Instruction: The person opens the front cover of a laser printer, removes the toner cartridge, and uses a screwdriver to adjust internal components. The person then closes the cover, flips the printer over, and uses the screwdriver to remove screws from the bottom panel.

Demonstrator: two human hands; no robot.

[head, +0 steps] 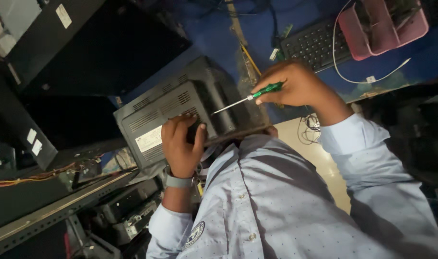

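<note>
My left hand (180,144) grips the near back edge of the dark grey monitor housing (180,103) resting against my chest, my right hand (295,86) holds the green-handled screwdriver (250,97) with its tip hovering over the still-closed back, so opening seems barely begun.

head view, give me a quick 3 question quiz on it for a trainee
1. True or false: the right hand holds a green-handled screwdriver.
2. Which does the left hand grip? A) the pink tray B) the vented grey casing C) the keyboard
3. Fill in: the screwdriver's metal tip points toward the ____.

Key:
1. True.
2. B, the vented grey casing; the pink tray and the black keyboard lie apart on the blue surface.
3. Casing.
</note>
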